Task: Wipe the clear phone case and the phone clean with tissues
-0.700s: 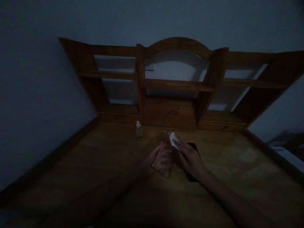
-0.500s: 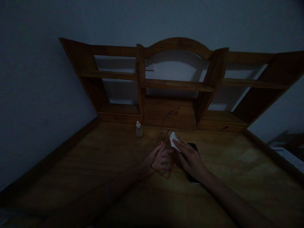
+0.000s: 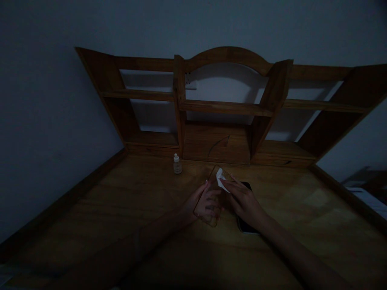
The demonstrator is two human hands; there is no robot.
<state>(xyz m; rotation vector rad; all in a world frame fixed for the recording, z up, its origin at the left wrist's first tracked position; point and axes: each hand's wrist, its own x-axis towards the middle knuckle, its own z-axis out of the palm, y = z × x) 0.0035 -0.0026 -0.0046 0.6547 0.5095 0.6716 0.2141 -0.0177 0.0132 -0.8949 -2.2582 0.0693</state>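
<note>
The left hand (image 3: 193, 202) grips a tilted clear case (image 3: 209, 203); the right hand (image 3: 242, 197) pinches a white tissue (image 3: 220, 179) at the case's one o'clock end. Toward its three o'clock, a dark phone (image 3: 246, 227) lies partly hidden on the tabletop (image 3: 290, 205); toward ten-thirty stands a small bottle (image 3: 177, 166).

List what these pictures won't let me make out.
All in the head view:
Dark flat device: its middle is hidden by the right hand.
White tissue: the part under the right fingers is covered.
Small bottle: any markings are too small and dim.
Pale item, far right: cut off by the picture's edge.
</note>
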